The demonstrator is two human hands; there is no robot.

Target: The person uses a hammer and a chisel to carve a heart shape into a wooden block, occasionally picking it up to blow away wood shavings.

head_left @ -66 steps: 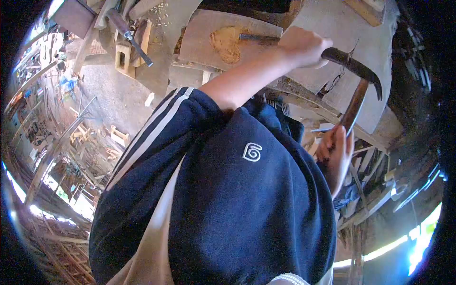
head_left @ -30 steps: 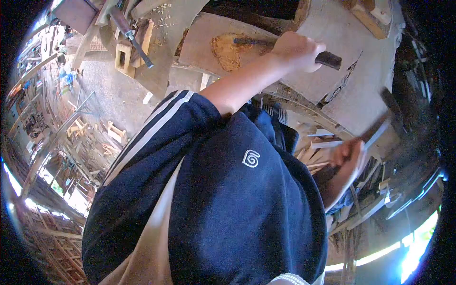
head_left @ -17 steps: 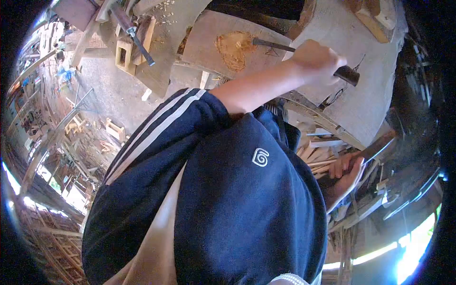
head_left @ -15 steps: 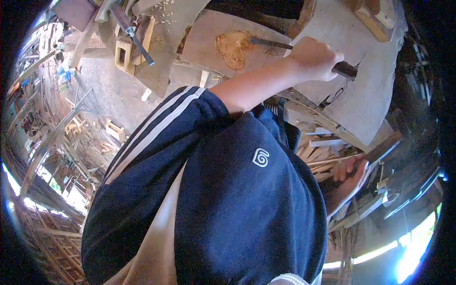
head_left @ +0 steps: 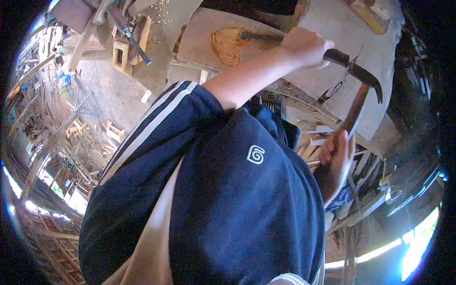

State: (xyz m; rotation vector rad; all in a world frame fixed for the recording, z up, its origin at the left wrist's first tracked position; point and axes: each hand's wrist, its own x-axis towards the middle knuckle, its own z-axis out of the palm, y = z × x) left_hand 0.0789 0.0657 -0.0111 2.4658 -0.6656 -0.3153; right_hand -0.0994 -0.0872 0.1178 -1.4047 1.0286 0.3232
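My left hand [head_left: 306, 47] is closed around a chisel [head_left: 261, 36], its blade tip resting at the edge of a rough carved hollow [head_left: 228, 47] in a wooden board [head_left: 197, 31]. The fist hides the middle of the chisel. My right hand [head_left: 338, 149] grips the wooden handle of a claw hammer [head_left: 365, 76]. The hammer's head lies right behind my left fist, at the butt end of the chisel; whether they touch is hard to tell. The curved claw points away to the right.
A second chisel [head_left: 137, 47] with a wooden handle lies at the upper left, by a small slotted wood block [head_left: 122, 57]. A cracked slab [head_left: 365, 42] lies under the hammer. Wood blocks [head_left: 373, 16] sit at the upper right. Wood scraps litter the floor at left.
My right hand has swung the hammer up and inward, bringing its head to the chisel's butt end. My left hand keeps hold of the chisel; the view has shifted slightly.
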